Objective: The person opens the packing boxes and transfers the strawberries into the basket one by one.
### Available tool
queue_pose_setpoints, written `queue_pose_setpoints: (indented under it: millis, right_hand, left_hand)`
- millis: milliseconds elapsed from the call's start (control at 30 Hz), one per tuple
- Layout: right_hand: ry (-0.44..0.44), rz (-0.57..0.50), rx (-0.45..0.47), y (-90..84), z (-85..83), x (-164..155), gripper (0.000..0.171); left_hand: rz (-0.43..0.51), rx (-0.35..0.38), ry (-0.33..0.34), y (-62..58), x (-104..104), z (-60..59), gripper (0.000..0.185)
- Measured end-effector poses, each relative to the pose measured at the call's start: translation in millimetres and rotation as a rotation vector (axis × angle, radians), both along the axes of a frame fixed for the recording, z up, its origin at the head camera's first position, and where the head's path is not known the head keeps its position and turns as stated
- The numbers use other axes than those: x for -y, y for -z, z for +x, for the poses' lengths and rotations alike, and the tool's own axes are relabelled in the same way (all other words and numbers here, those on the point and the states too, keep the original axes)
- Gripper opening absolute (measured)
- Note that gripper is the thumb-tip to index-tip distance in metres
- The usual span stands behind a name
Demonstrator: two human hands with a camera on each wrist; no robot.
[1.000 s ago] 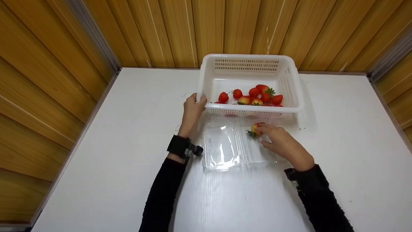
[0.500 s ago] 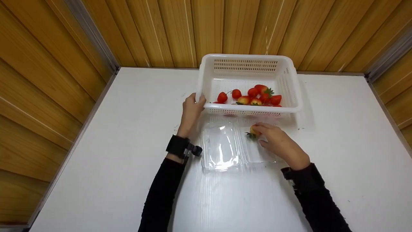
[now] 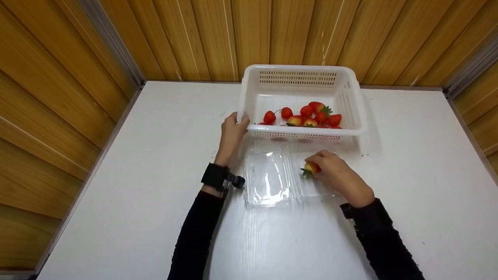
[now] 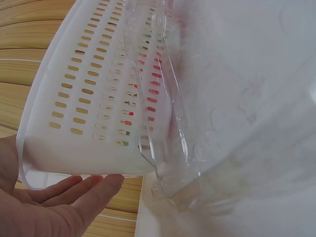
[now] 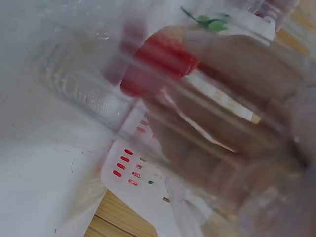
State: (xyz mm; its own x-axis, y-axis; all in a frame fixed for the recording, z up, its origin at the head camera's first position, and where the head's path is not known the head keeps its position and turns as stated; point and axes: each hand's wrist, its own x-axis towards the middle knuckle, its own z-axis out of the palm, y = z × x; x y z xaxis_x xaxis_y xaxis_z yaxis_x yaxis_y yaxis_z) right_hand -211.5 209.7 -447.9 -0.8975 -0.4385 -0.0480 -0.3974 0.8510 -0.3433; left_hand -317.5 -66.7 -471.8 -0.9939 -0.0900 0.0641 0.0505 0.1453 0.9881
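Observation:
In the head view my left hand (image 3: 233,134) grips the white plastic basket (image 3: 307,132) at its front left corner. The left wrist view shows the fingers (image 4: 96,197) along the outside of its corner and rim. Several red strawberries and smaller round red fruits lie inside the basket. My right hand (image 3: 336,173) pinches a red-and-yellow strawberry (image 3: 312,168) with its green leaves pointing left. That berry is within the right half of a clear plastic clamshell box (image 3: 268,177). Through the clear wall, the right wrist view shows the red side of the strawberry (image 5: 163,61) between the fingers.
The clamshell lies unfolded on the white table (image 3: 155,167), right in front of the basket, its left half holding nothing. A wood-patterned wall (image 3: 218,39) stands close behind the basket, and another wall (image 3: 50,128) rises along the left edge.
My right hand has drawn the strawberry a little toward the front of the clamshell, and its fingers are more bent. The left hand and the basket stay in place.

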Motion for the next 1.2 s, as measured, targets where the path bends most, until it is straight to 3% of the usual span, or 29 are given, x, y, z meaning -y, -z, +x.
queue_pose_setpoints:
  millis: [233,533,767,1033,1200]
  right_hand:
    - [-0.01,-0.014,-0.024,4.8,2.5,2,0.031]
    - [0.02,-0.031,0.062,6.3,2.6,6,0.03]
    - [0.018,-0.037,0.062,6.6,3.0,6,0.029]
    - [0.02,-0.031,0.079,2.1,2.4,5,0.032]
    - [0.015,-0.012,0.061,-6.0,0.7,3,0.033]
  left_hand:
    - [0.004,0.007,-0.001,0.0,0,-0.3,0.029]
    - [-0.015,-0.001,-0.007,0.0,1,-0.4,0.022]
    - [-0.008,0.005,-0.009,0.1,1,-0.4,0.025]
    - [-0.056,0.006,-0.022,1.6,0,-2.8,0.025]
    - [-0.015,-0.005,-0.008,1.9,1,-2.0,0.026]
